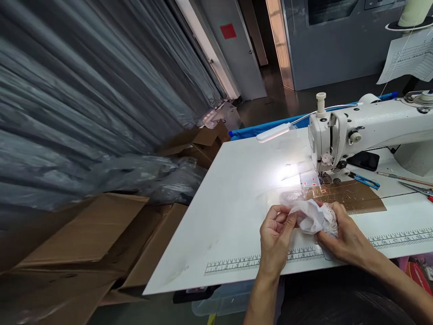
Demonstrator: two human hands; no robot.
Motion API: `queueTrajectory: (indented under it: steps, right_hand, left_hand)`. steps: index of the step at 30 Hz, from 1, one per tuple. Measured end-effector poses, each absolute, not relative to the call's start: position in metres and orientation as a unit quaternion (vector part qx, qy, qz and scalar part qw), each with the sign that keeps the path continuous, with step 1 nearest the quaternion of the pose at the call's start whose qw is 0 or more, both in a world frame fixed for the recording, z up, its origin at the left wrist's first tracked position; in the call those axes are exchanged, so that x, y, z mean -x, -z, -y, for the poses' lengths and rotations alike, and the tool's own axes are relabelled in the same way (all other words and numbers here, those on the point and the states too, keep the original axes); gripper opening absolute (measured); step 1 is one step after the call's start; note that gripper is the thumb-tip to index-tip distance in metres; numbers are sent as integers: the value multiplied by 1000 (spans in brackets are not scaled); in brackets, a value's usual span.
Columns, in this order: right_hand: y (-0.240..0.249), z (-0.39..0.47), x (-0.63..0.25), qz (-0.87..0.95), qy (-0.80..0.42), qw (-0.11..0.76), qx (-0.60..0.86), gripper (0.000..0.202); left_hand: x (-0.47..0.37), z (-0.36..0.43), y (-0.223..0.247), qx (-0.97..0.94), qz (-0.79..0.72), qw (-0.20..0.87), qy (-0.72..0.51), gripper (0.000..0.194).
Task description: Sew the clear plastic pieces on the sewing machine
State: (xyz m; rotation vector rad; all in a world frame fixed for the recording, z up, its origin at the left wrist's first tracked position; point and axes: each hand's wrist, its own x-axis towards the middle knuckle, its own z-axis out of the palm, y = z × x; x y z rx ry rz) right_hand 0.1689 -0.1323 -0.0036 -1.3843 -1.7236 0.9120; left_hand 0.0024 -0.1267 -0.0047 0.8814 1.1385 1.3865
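Between my two hands is a bunched piece of thin white fabric (309, 215), with a patterned, gathered part at its right end. My left hand (278, 228) pinches the fabric's left edge between thumb and fingers. Wrapped round the right end, my right hand (343, 234) holds the patterned part. The fabric is just above the table, in front of the white sewing machine (368, 128). Behind my hands, a brown plate (358, 198) lies under the needle area, with loose threads on it. The garment or item the fabric belongs to I cannot make out.
Blue thread snips (364, 180), a black phone (363, 160) and scissors (419, 189) lie by the machine. A lit lamp (274, 133) shines on the white table (216, 207), which has a printed ruler (233, 262). Open cardboard boxes (84, 230) stand left of the table.
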Motion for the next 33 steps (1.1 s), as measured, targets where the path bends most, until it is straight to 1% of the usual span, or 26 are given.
queueTrajectory:
  steps: [4,7,11,14,17,23,26,29,31,33]
  right_hand:
    - [1,134,-168,661,-408,341,529,21]
    - [-1,134,-168,641,-430,353,529,34]
    - [-8,131,-170,590,-507,360,515,53]
    - [-11,127,-170,558,-550,348,514,60]
    - [-10,123,-170,546,-555,354,518,63]
    - [-14,121,-178,557,-557,330,520,58]
    - [-17,121,-184,548,-568,326,519,61]
    - [-18,121,-189,530,-574,338,525,62]
    - [-19,120,-189,523,-569,346,532,63]
    - [-19,120,-189,526,-560,345,540,62]
  left_hand:
    - [-2,127,-2,-331,-473,568,-587,48]
    - [0,126,-5,-302,-477,568,-599,49]
    - [8,123,-4,-262,-478,522,-656,45]
    - [13,121,-2,-224,-477,482,-699,41]
    - [16,118,1,-183,-464,465,-731,41]
    - [23,114,7,-149,-425,439,-778,39]
    - [27,114,11,-154,-413,429,-788,38]
    - [26,116,13,-171,-429,395,-794,39]
    - [22,119,13,-236,-465,347,-780,36]
    - [18,121,11,-379,-500,251,-737,38]
